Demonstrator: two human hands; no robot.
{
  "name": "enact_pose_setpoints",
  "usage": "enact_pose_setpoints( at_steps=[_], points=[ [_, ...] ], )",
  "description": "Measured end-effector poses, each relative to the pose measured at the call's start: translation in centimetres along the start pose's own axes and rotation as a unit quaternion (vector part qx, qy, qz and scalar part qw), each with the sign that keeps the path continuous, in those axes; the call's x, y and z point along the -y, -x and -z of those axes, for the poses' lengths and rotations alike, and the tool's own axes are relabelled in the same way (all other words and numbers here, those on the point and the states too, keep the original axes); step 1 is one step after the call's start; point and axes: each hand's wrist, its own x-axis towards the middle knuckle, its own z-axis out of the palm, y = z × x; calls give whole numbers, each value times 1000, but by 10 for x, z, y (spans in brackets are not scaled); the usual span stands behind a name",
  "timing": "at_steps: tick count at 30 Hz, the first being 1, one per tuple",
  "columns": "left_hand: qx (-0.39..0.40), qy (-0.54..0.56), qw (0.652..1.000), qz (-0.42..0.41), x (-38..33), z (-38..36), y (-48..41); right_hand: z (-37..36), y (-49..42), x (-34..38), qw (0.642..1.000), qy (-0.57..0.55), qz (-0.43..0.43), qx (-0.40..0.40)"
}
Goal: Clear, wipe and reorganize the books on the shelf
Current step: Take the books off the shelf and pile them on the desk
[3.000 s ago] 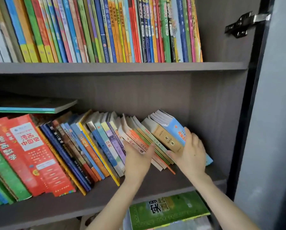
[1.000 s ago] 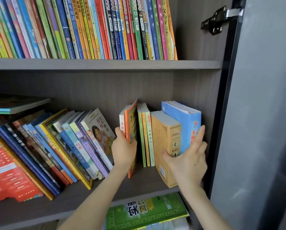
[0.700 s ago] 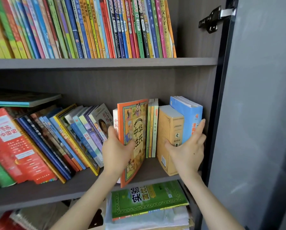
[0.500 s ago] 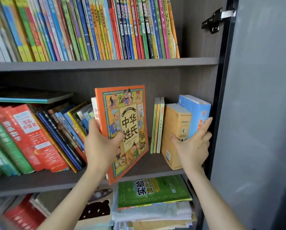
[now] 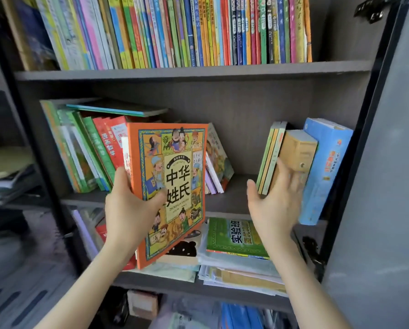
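While your left hand [image 5: 130, 210] gripped the orange book [image 5: 172, 186] by its lower left edge, thumb across the cover and fingers curled behind, the book hung tilted in front of the shelf [image 5: 236, 186], resting on nothing. That was the first risk: a wide, thin book held at one edge could pivot in your grip and drop onto the loose pile [image 5: 234, 236] below your hand.

Your right hand [image 5: 274, 205] was open, fingers straight, against or just in front of the thin books [image 5: 269, 160] and the tan book [image 5: 298, 150] (motion blur hid whether it touched). Those books leaned toward your thumb with nothing else on that side to prop them. If you had drawn that hand away, I judge they would have toppled into the bare gap between your hands. The blue book [image 5: 324, 172], beyond your fingertips, seemed to stand close to the front edge, so a nudge could have tipped it off.

Behind the orange book, a few small books [image 5: 218, 160] slanted with nothing beside them on the gap side, and they might have slid flat. To the outside of your left hand, the leaning row [image 5: 92, 153] carried a flat book [image 5: 118, 109] on top, which any shift in that row could have sent sliding.
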Motion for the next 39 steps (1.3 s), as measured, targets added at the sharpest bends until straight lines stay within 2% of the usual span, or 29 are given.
enact_pose_setpoints(
  at_steps=[1,2,3,4,5,6,10,14,16,18,21,23,26,30,34,37,39],
  points=[
    [6,-9,1000,7,4,12,7,1,14,15,994,-74,-10,82],
    [12,-9,1000,11,8,25,14,3,29,32,970,-148,-40,186],
    [22,-5,1000,13,11,36,21,6,43,46,927,-216,-88,295],
    [35,-4,999,14,14,50,29,9,57,61,868,-278,-138,388],
    [52,-5,999,15,20,67,38,8,75,73,812,-324,-172,455],
    [70,-9,997,17,27,85,46,5,93,82,770,-358,-190,493],
    [115,-68,990,37,48,167,80,-9,168,117,699,-407,-227,543],
    [109,-161,978,80,76,273,113,1,257,185,649,-435,-220,584],
    [100,-188,970,117,91,341,139,13,316,231,609,-444,-216,621],
    [101,-203,965,132,100,376,156,20,349,249,595,-453,-221,626],
    [55,-211,959,182,114,449,194,32,416,301,534,-478,-220,661],
    [8,-206,952,225,128,493,223,40,452,333,479,-494,-214,693],
    [-62,-148,944,290,144,543,261,48,497,373,416,-476,-188,752],
    [-182,-58,909,371,178,578,290,37,547,411,372,-406,-157,820],
    [-237,33,856,458,230,585,299,4,575,425,349,-322,-146,868],
    [-250,83,819,509,270,581,286,-33,588,432,367,-277,-162,873],
    [-244,107,809,524,291,576,271,-55,590,437,398,-252,-188,862]
  ],
)
